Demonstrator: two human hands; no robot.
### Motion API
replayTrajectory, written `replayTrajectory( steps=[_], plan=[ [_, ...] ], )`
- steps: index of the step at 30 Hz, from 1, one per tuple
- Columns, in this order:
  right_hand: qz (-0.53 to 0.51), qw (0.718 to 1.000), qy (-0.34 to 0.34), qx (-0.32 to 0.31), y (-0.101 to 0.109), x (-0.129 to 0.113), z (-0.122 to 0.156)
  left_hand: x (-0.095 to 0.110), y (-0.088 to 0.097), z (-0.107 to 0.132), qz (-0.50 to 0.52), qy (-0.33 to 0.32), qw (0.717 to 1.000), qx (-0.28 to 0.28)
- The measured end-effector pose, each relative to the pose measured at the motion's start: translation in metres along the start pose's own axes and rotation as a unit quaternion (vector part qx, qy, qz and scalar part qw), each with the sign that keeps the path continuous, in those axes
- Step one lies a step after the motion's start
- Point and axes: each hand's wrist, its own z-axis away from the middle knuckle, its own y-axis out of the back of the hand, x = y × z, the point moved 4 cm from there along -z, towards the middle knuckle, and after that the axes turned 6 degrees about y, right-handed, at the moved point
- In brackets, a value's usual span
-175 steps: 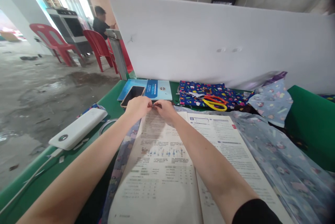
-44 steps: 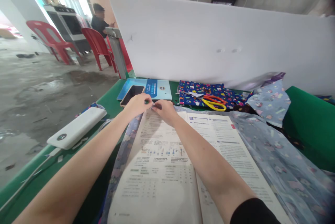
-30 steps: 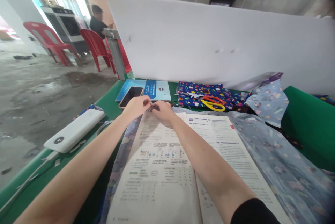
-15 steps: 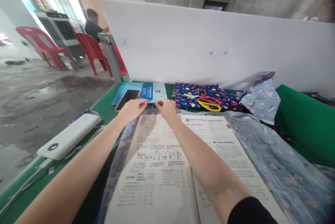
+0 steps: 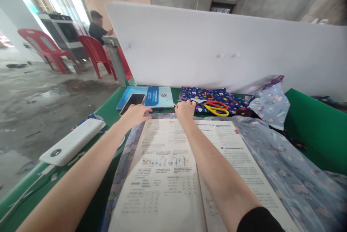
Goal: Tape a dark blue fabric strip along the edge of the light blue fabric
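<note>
An open printed book (image 5: pixel 168 188) lies on grey-blue patterned wrapping film (image 5: pixel 282 156), which reaches out past its right side and top edge. My left hand (image 5: pixel 136 114) is at the film's top left edge, fingers apart and holding nothing, just in front of a phone (image 5: pixel 132 102). Above the book's top middle, my right hand (image 5: pixel 185 110) is closed, with finger and thumb together. A tiny pale bit shows at its fingertips, too small to name. To its right, scissors (image 5: pixel 217 109) with yellow and orange handles lie on dark blue patterned film (image 5: pixel 203 93).
A blue booklet (image 5: pixel 162 98) lies partly under the phone. At left, a white power bank (image 5: pixel 73 141) with a cable rests on the green table (image 5: pixel 108 107). A white board (image 5: pixel 176 43) stands behind. Red chairs (image 5: pixel 93 54) and a seated person (image 5: pixel 96 25) are farther back.
My hands have moved apart from near each other above the book. The right has gone right, towards the scissors; the left has come slightly nearer, its fingers now spread.
</note>
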Motion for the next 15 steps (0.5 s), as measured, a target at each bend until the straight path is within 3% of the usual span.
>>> replayTrajectory(
  steps=[5,10,15],
  plan=[
    [0.024,0.999,0.01,-0.036,-0.004,-0.001,0.0,0.001,-0.007,-0.001,0.0,-0.015,0.999,-0.028],
    [0.021,1.0,0.013,-0.016,-0.003,-0.005,0.0,0.004,-0.012,-0.001,-0.011,-0.025,0.999,-0.038],
    [0.029,0.998,0.025,-0.055,-0.005,-0.007,0.002,0.006,-0.013,-0.001,-0.023,-0.025,0.998,-0.044]
  ],
)
